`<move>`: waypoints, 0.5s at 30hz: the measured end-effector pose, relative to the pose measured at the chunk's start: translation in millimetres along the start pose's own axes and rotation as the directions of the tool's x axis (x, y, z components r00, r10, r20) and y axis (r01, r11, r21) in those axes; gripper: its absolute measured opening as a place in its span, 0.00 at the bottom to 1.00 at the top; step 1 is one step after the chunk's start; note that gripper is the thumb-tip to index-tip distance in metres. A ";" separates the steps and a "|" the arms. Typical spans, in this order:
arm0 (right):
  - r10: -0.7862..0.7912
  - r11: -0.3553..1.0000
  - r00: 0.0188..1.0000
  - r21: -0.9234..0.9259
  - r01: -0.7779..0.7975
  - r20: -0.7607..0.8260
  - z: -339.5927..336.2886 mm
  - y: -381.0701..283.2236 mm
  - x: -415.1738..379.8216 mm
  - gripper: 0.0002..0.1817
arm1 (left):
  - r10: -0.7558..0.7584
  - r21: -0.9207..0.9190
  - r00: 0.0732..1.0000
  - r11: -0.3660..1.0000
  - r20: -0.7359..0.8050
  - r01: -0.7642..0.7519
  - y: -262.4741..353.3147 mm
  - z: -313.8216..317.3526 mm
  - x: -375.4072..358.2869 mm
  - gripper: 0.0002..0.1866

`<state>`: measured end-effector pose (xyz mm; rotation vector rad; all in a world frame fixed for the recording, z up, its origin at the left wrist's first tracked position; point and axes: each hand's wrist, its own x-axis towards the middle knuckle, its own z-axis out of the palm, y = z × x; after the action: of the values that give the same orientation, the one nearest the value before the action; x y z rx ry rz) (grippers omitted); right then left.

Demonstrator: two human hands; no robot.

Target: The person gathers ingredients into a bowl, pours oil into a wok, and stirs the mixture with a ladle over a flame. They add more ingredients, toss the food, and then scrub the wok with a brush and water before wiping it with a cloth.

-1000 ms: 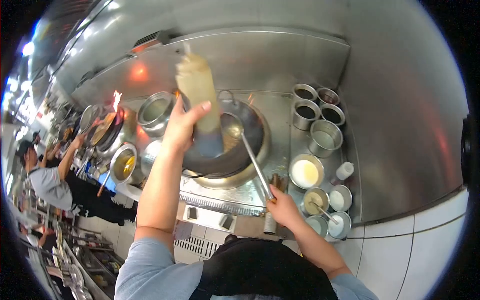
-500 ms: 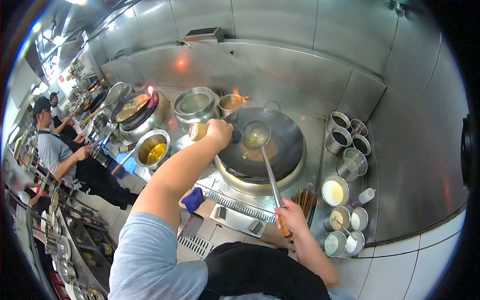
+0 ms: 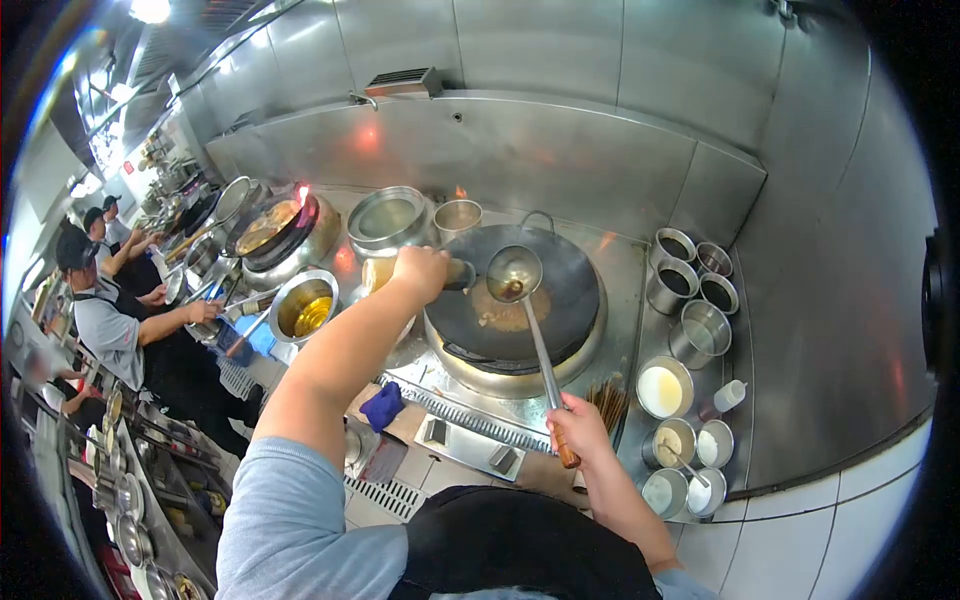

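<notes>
My left hand (image 3: pixel 421 272) is closed around a bottle (image 3: pixel 379 274), tilted on its side with its neck pointing right toward the ladle. My right hand (image 3: pixel 580 430) grips the wooden handle end of a long metal ladle (image 3: pixel 541 356). The ladle's bowl hangs over the wok (image 3: pixel 575 290), with a little liquid and a dark spot in it. Brownish food or sauce (image 3: pixel 512 310) lies in the bottom of the wok, partly hidden by the ladle. Whether liquid runs from the bottle I cannot make out.
Left of the wok stand a lidded-looking pot (image 3: pixel 387 218), a pot of yellow oil (image 3: pixel 306 306) and another wok (image 3: pixel 268 228) with a flame at its rim. Seasoning tins, including a white-filled one (image 3: pixel 662 390), line the right side. A co-worker (image 3: pixel 110 320) works at left.
The bottle in my left hand has moved slightly left, away from the ladle's bowl. The ladle's contents look darker and lower. The nearest co-worker's arms have shifted.
</notes>
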<state>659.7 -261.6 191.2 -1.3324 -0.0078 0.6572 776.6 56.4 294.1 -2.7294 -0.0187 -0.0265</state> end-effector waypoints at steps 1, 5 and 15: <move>-0.011 1.000 1.000 -0.003 0.011 0.005 -3.8 -1.8 4.0 0.10 | -0.004 0.003 1.000 1.000 0.003 0.004 0.7 -3.8 -3.1 0.18; -0.006 0.998 1.000 -0.068 0.007 0.012 -23.5 -14.9 17.8 0.11 | -0.072 -0.094 0.995 0.993 0.070 0.078 -0.5 -8.3 -9.3 0.29; -0.229 0.492 0.969 -0.870 0.030 -0.096 -46.4 -15.2 60.7 0.26 | -0.373 -0.927 0.927 0.332 0.044 0.177 52.7 -22.4 6.3 0.40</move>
<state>733.2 -277.3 170.8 -2.3723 -0.3224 0.3593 783.5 -0.8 293.7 -3.8217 -0.6252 -0.5597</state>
